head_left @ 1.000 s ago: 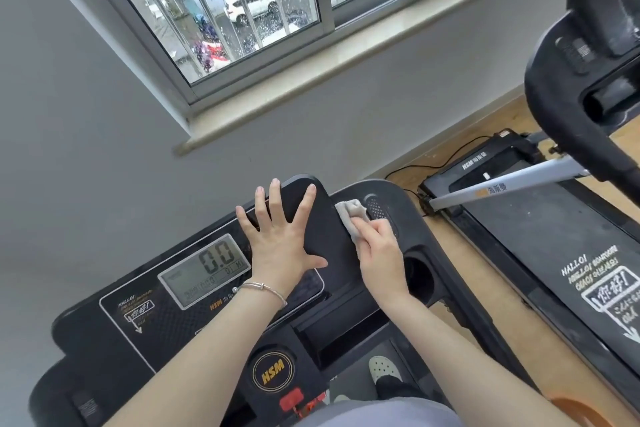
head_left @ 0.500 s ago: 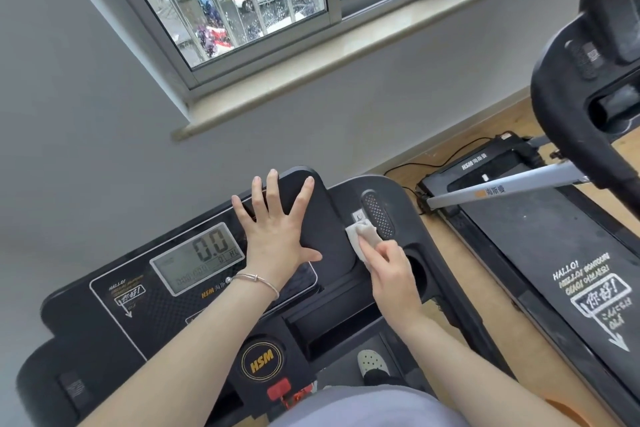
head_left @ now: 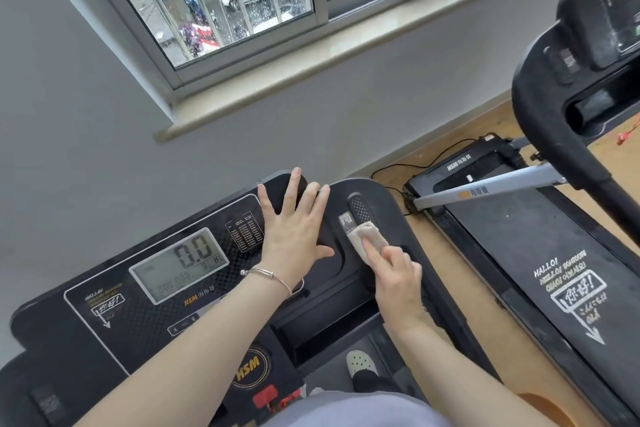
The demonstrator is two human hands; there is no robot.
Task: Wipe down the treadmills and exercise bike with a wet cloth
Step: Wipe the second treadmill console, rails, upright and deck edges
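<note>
Right fingers (head_left: 374, 252) pinch cloth (head_left: 362, 234), pressed on treadmill console (head_left: 391, 204) — left fingers (head_left: 294, 192) splayed flat, just beside.

Worn on the head, wide-angle. Looks forward and steeply down onto a black plastic treadmill console with a grey digital display (head_left: 180, 263), from close above, filling the lower left of the frame with it. Sits tilted to one side, slanting the grey-framed barred window (head_left: 214, 3) across the top. Takes in a second black treadmill with white-lettered belt (head_left: 554, 253) farther off at right, pale wooden floor (head_left: 491, 343) between.
</note>
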